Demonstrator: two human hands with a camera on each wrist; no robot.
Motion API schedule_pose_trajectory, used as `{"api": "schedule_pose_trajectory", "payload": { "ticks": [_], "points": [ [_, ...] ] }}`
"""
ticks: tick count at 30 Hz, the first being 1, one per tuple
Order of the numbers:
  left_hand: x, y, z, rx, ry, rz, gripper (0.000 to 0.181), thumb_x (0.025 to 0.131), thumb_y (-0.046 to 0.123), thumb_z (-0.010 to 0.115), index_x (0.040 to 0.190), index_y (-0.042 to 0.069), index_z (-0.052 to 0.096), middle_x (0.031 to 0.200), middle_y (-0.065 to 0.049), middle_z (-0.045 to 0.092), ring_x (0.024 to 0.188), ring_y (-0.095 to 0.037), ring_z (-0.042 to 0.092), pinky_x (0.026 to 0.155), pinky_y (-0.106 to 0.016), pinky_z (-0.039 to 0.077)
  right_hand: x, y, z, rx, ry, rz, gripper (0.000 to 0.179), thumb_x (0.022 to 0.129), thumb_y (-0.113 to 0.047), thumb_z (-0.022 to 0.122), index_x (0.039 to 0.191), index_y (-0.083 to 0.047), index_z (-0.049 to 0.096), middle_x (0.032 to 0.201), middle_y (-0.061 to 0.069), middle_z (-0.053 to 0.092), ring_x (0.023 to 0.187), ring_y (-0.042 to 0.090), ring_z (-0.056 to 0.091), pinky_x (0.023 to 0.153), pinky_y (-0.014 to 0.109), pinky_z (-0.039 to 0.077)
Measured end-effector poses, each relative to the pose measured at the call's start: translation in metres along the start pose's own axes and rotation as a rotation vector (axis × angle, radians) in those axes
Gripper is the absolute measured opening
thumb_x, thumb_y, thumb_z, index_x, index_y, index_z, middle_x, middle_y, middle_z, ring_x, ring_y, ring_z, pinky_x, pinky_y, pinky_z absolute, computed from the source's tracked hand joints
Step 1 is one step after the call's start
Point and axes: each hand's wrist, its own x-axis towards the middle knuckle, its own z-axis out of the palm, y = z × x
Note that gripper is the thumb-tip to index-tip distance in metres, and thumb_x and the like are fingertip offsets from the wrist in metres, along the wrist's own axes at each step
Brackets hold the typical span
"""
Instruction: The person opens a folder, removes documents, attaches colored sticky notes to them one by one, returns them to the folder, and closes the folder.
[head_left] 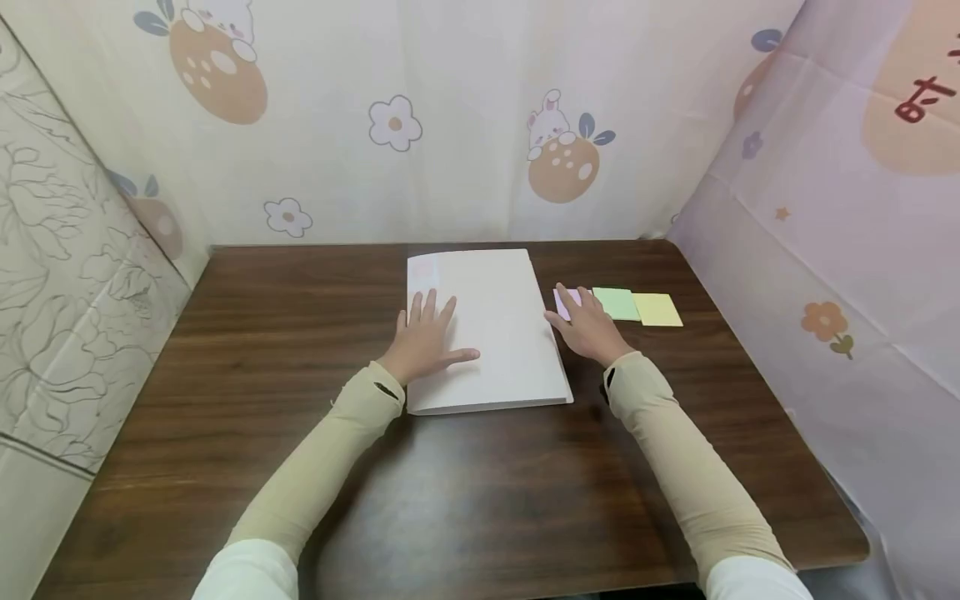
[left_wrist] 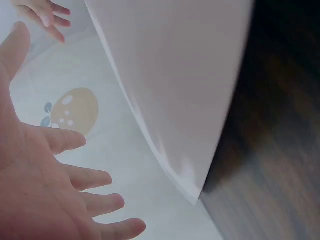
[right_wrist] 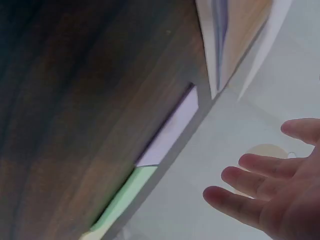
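Note:
A flat white folder (head_left: pixel 498 333), with a pale label at its upper left corner, lies on the dark wooden table. My left hand (head_left: pixel 424 340) is spread over its left part; in the left wrist view that hand (left_wrist: pixel 50 185) appears raised above the cover (left_wrist: pixel 170 75). Beside the folder's right edge hovers my right hand (head_left: pixel 588 327), fingers extended and holding nothing. Partly hidden beneath it is a purple sticky note pad (head_left: pixel 562 302). Green (head_left: pixel 618 304) and yellow sticky note pads (head_left: pixel 658 309) continue the row. Sheets (right_wrist: pixel 220 40) show at the folder's side in the right wrist view.
The brown table (head_left: pixel 300 333) stretches around the folder on all sides. Behind it hangs a pale curtain (head_left: pixel 465 167) printed with rabbits and flowers, and a similar cloth (head_left: pixel 847 233) hangs along the right. A floral panel (head_left: pixel 67 250) stands at the left.

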Motion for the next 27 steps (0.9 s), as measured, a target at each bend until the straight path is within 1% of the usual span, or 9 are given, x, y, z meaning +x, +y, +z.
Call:
{"api": "schedule_pose_trajectory", "payload": {
  "ticks": [5, 7, 11, 15, 18, 21, 24, 27],
  "points": [
    [-0.005, 0.007, 0.006, 0.046, -0.019, 0.025, 0.104, 0.079, 0.073, 0.059, 0.156, 0.015, 0.020, 0.162, -0.023, 0.011, 0.150, -0.043, 0.007, 0.116, -0.064, 0.019, 0.002, 0.010, 0.006, 0.002, -0.027, 0.004, 0.066, 0.104, -0.042, 0.035, 0.157, -0.011, 0.012, 0.158, 0.031, 0.013, 0.145, 0.052, 0.013, 0.114, 0.066, 0.019],
    [-0.007, 0.010, 0.008, 0.054, -0.035, 0.031, 0.105, 0.079, 0.073, 0.060, 0.156, 0.016, 0.020, 0.162, -0.022, 0.012, 0.150, -0.042, 0.008, 0.116, -0.064, 0.020, 0.003, 0.013, 0.008, 0.007, -0.035, 0.007, 0.065, 0.104, -0.040, 0.037, 0.157, -0.010, 0.013, 0.156, 0.032, 0.017, 0.144, 0.052, 0.017, 0.113, 0.065, 0.022],
    [-0.012, 0.014, 0.013, 0.064, -0.047, 0.058, 0.106, 0.077, 0.073, 0.062, 0.156, 0.016, 0.021, 0.161, -0.022, 0.016, 0.150, -0.041, 0.012, 0.115, -0.063, 0.022, 0.006, 0.017, 0.012, -0.011, -0.051, 0.001, 0.064, 0.104, -0.034, 0.040, 0.156, -0.007, 0.015, 0.151, 0.035, 0.025, 0.139, 0.050, 0.026, 0.110, 0.064, 0.029],
    [-0.018, 0.018, 0.016, 0.093, -0.034, 0.112, 0.108, 0.075, 0.072, 0.065, 0.155, 0.013, 0.024, 0.154, -0.022, 0.033, 0.142, -0.041, 0.030, 0.108, -0.059, 0.035, 0.007, 0.018, 0.015, -0.052, -0.068, -0.023, 0.059, 0.103, -0.029, 0.045, 0.153, -0.003, 0.026, 0.143, 0.035, 0.038, 0.132, 0.047, 0.040, 0.106, 0.060, 0.037],
    [-0.023, 0.021, 0.018, 0.117, -0.021, 0.148, 0.108, 0.073, 0.071, 0.068, 0.153, 0.011, 0.029, 0.143, -0.020, 0.045, 0.132, -0.038, 0.041, 0.099, -0.054, 0.044, 0.008, 0.019, 0.017, -0.090, -0.085, -0.048, 0.055, 0.101, -0.026, 0.048, 0.149, -0.001, 0.036, 0.135, 0.035, 0.045, 0.120, 0.045, 0.050, 0.099, 0.056, 0.043],
    [-0.028, 0.024, 0.020, 0.137, -0.018, 0.178, 0.106, 0.071, 0.071, 0.069, 0.151, 0.011, 0.034, 0.139, -0.019, 0.048, 0.128, -0.038, 0.045, 0.095, -0.053, 0.047, 0.008, 0.019, 0.020, -0.098, -0.102, -0.067, 0.051, 0.100, -0.022, 0.051, 0.146, -0.001, 0.042, 0.129, 0.035, 0.048, 0.107, 0.040, 0.056, 0.091, 0.051, 0.046],
    [-0.033, 0.027, 0.023, 0.141, -0.026, 0.209, 0.103, 0.071, 0.068, 0.071, 0.149, 0.010, 0.037, 0.138, -0.019, 0.048, 0.128, -0.039, 0.045, 0.095, -0.053, 0.046, 0.009, 0.018, 0.022, -0.087, -0.117, -0.079, 0.049, 0.099, -0.019, 0.052, 0.144, -0.002, 0.045, 0.127, 0.035, 0.049, 0.092, 0.034, 0.056, 0.083, 0.046, 0.046],
    [-0.038, 0.029, 0.024, 0.137, -0.039, 0.234, 0.102, 0.070, 0.064, 0.076, 0.148, 0.010, 0.039, 0.139, -0.020, 0.047, 0.129, -0.040, 0.044, 0.095, -0.053, 0.045, 0.009, 0.017, 0.024, -0.086, -0.128, -0.080, 0.048, 0.099, -0.019, 0.052, 0.144, -0.004, 0.046, 0.126, 0.033, 0.049, 0.084, 0.029, 0.051, 0.078, 0.043, 0.044]
  ]
}}
